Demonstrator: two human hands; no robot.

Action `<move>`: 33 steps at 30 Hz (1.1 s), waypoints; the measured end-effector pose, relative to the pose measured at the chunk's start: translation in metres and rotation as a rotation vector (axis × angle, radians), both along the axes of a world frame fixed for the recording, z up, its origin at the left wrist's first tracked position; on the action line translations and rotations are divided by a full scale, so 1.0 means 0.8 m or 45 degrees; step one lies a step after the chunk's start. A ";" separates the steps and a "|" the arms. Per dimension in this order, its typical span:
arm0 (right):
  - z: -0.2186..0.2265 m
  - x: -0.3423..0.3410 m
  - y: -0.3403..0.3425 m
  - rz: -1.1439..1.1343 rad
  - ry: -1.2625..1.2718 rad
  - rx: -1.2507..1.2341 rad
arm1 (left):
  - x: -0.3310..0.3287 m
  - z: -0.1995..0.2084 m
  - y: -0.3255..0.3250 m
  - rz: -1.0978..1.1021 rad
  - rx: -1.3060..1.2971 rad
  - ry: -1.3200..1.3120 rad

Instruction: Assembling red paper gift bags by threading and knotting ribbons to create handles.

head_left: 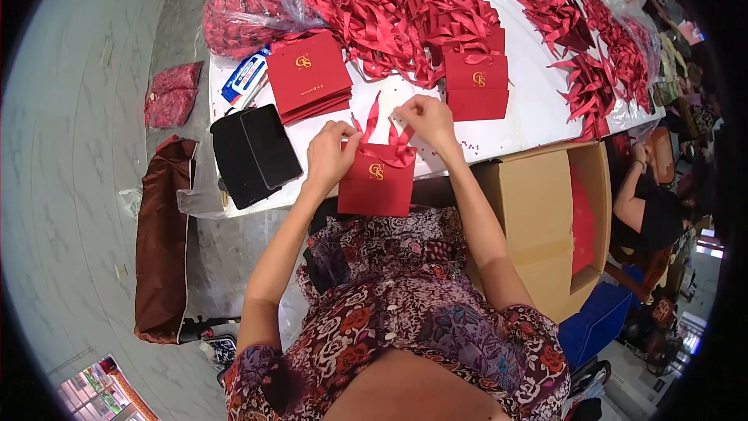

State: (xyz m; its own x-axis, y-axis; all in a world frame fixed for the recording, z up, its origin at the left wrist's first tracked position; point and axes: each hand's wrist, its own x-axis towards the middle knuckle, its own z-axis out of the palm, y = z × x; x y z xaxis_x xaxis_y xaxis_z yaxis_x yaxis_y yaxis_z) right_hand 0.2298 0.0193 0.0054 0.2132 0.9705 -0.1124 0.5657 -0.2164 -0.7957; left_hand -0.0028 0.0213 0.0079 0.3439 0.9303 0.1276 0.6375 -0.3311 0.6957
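Note:
A small red gift bag (375, 193) with a gold emblem lies at the table's front edge, flat and facing up. Red ribbon (399, 154) runs across its top, with loose ends standing up. At the bag's upper left corner, my left hand (330, 154) is closed in a pinch on the ribbon. My right hand (430, 122) is raised above the upper right corner, thumb and forefinger pinched on a ribbon end. The fingertips partly hide where the ribbon meets the bag.
Stacked red bags (308, 70) lie beyond my left hand, more bags (477, 87) beyond my right. A big heap of red ribbons (389, 8) covers the far table. A black tablet (269, 144) rests at left. An open cardboard box (538, 218) stands right of my lap.

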 end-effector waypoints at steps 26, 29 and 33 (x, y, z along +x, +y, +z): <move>-0.029 -0.055 -0.006 0.102 0.442 0.213 | 0.037 -0.015 0.006 0.344 -0.369 -0.505; -0.023 -0.061 -0.004 0.177 0.438 0.167 | 0.041 -0.014 0.004 0.315 -0.339 -0.527; -0.016 -0.058 -0.008 0.154 0.481 0.259 | 0.042 -0.011 0.003 0.264 -0.354 -0.555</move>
State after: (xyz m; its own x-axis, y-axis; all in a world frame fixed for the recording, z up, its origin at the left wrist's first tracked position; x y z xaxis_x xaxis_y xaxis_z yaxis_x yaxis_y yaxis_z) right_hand 0.1830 0.0127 -0.0076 0.0775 0.9964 0.0351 0.2386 0.0157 -0.9710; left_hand 0.0310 0.0234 -0.0013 0.1200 0.9918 -0.0431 0.3037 0.0046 0.9528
